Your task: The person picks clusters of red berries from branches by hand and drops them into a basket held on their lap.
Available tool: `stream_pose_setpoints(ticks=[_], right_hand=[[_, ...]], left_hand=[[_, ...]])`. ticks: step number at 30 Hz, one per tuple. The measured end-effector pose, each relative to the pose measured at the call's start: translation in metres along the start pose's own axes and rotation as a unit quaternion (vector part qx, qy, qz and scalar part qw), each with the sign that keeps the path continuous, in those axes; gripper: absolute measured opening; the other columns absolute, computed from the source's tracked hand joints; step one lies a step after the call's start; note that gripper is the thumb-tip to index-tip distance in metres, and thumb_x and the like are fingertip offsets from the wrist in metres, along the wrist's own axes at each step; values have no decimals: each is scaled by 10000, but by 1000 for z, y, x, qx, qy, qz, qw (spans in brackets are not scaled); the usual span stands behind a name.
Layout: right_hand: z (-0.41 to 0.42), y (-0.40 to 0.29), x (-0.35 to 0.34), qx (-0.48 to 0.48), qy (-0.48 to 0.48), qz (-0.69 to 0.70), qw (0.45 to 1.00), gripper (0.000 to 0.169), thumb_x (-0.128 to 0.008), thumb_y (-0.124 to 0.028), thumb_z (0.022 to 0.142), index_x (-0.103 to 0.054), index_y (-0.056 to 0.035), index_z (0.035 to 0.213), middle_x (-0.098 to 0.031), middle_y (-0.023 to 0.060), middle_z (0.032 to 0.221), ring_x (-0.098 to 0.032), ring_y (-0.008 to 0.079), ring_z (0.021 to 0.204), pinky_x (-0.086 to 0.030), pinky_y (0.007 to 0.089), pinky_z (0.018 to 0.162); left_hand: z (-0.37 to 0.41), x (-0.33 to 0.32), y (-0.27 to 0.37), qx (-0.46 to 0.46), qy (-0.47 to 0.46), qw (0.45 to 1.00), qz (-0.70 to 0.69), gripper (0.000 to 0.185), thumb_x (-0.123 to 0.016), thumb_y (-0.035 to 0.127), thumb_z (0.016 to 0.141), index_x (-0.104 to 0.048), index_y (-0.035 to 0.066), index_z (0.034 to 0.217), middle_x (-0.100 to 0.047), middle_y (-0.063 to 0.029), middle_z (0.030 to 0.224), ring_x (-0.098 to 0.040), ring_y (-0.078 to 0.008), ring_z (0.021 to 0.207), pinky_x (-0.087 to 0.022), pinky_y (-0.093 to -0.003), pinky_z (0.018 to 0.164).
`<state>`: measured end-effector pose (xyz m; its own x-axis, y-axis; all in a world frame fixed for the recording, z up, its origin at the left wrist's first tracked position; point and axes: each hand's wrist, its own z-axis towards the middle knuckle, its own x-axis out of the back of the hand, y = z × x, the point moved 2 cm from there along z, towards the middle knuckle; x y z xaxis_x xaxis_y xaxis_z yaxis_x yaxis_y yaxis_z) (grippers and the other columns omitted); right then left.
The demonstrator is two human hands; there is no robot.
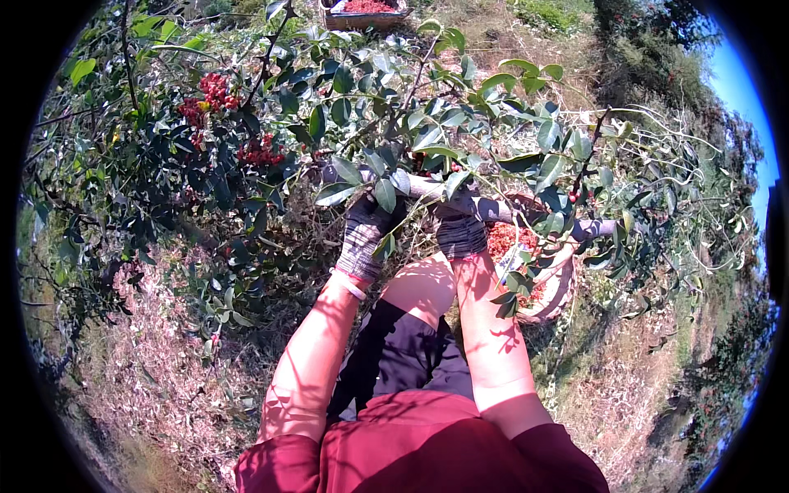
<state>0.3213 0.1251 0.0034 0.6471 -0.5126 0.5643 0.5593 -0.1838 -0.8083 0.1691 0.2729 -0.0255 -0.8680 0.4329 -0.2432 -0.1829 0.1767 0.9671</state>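
Both hands wear grey knitted gloves and reach in under a leafy shrub. My left hand (363,237) is at a thick grey branch (425,185), its fingers dark and partly hidden by leaves. Close to its right, my right hand (460,234) is just below the same branch, its fingers hidden behind wood and foliage. Whether either holds anything cannot be seen. A few red berries (456,167) show among the leaves just above the hands. Larger clusters of red berries (219,92) hang at the upper left, with another cluster (260,151) lower down.
A wicker basket (564,286) with red berries (508,237) stands right of my right forearm, partly behind leaves. Another container (363,20) of red berries stands at the top. Thin twigs (595,145) cross the right side. Dry plant litter (160,345) covers the ground.
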Motion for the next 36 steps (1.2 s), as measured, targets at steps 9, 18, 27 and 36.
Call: stream_pose_setpoints(ticks=[9,18,27,36], right_hand=[[-26,2,6,-12,-2,-9,1000,129,-590,-134,868,-613,-52,966,-580,6,765,-539,119,662,-448,255,583],[-49,0,17,-24,1,-12,1000,123,-592,-135,869,-615,-55,959,-577,-2,762,-535,109,657,-446,250,576],[-56,2,19,-27,1,-12,1000,117,-594,-137,870,-616,-59,953,-575,-10,759,-530,100,652,-444,244,570],[-30,4,3,-12,-14,-4,1000,111,-595,-139,871,-617,-62,947,-572,-18,756,-526,90,648,-442,239,564]], left_hand=[[0,-10,23,1,13,999,-39,212,-572,118,882,-598,4,1059,-634,-44,939,-597,-108,812,-506,-240,710],[8,-7,14,-36,35,998,36,262,-576,294,881,-624,38,858,-538,5,603,-439,-71,474,-349,-248,438],[2,-10,17,-1,41,999,-30,296,-565,302,896,-616,21,817,-529,-4,595,-419,-86,501,-330,-277,463],[-10,2,19,41,22,989,-141,236,-597,250,878,-591,51,1004,-590,-9,831,-535,-88,734,-440,-235,662]])
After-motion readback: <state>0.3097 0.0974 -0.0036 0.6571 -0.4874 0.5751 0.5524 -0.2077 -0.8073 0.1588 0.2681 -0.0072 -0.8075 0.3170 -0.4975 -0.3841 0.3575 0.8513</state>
